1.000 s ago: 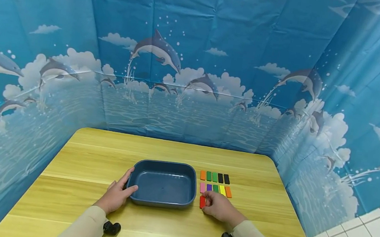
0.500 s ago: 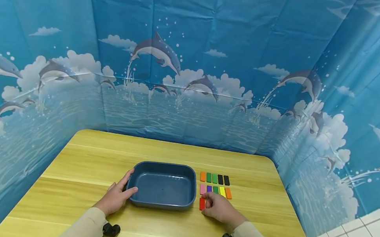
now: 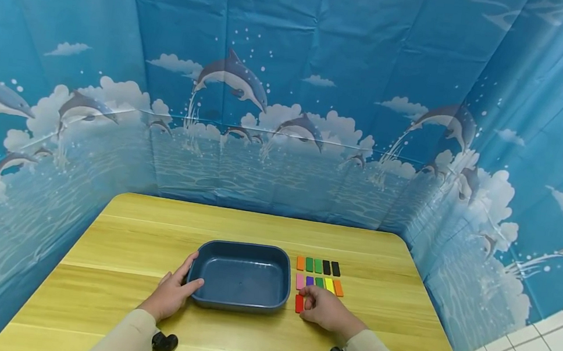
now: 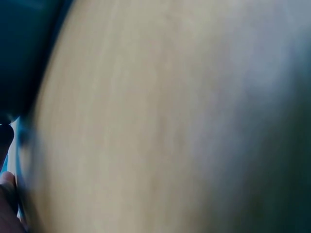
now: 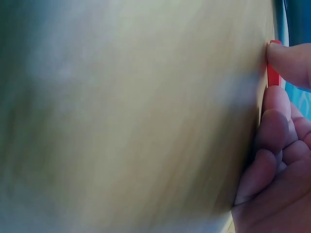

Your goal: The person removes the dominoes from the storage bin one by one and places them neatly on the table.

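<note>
A dark blue plastic basin [image 3: 239, 307] stands on the wooden table. My left hand [image 3: 169, 293] holds its left front corner, thumb over the rim and fingers along the outer left wall. To the right of the basin, a flat red domino block [image 3: 299, 304] lies at the left of the nearest row. My right hand [image 3: 327, 311] pinches it by its ends between thumb [image 5: 291, 63] and finger. In the right wrist view the red block [image 5: 273, 73] shows between the thumb and the fingertips, partly covered by the thumb.
Behind the right hand lie two rows of flat coloured blocks: a pink block [image 3: 299, 282], a yellow one [image 3: 329, 285] and several others nearer, a black one [image 3: 335, 269] among those farther back. A blue dolphin-print curtain [image 3: 282, 170] surrounds the table [image 3: 218, 349].
Both hands keep their places at the basin and the red block. The whole scene has shifted slightly downward in the head view.
</note>
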Demonstrator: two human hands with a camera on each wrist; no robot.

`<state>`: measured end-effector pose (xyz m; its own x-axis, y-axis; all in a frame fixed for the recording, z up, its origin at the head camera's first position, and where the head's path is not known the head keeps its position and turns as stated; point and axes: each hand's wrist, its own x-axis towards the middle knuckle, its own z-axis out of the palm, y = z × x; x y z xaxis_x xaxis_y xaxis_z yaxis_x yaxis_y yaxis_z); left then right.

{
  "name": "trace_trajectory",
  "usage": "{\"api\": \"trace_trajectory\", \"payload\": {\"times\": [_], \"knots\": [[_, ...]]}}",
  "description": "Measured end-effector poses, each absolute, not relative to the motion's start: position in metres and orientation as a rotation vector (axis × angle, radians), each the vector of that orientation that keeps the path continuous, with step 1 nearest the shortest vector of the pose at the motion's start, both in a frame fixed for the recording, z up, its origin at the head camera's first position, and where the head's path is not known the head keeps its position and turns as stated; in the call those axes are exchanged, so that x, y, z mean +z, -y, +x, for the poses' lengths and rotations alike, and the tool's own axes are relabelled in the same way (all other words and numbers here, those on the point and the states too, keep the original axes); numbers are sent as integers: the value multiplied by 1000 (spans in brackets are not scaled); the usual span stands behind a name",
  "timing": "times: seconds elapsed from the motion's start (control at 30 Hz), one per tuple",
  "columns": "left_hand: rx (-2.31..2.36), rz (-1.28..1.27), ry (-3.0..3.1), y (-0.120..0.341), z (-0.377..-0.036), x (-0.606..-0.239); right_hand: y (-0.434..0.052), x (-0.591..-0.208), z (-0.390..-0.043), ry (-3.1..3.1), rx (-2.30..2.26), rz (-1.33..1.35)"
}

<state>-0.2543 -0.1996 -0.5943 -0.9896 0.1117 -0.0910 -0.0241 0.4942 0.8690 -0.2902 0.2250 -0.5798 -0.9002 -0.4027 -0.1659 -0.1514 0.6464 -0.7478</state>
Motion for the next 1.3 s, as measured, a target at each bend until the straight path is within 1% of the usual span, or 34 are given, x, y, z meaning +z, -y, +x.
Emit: {"api": "trace_trajectory", "payload": {"times": [0.37, 0.77, 1.07, 1.3], "knots": [[1506, 87, -2603, 200, -259, -599, -225, -575, -287, -2543, -1149, -412], [1503, 87, -2589, 198, -256, -589, -225, -571, -286, -2540, -1146, -424], [1495, 109, -2591, 199, -259, -593, -227, -572, -287, -2559, -1123, -442], [1430, 132, -2592, 200, -258, -592, -233, -573, -289, -2471, -1223, -411]]}}
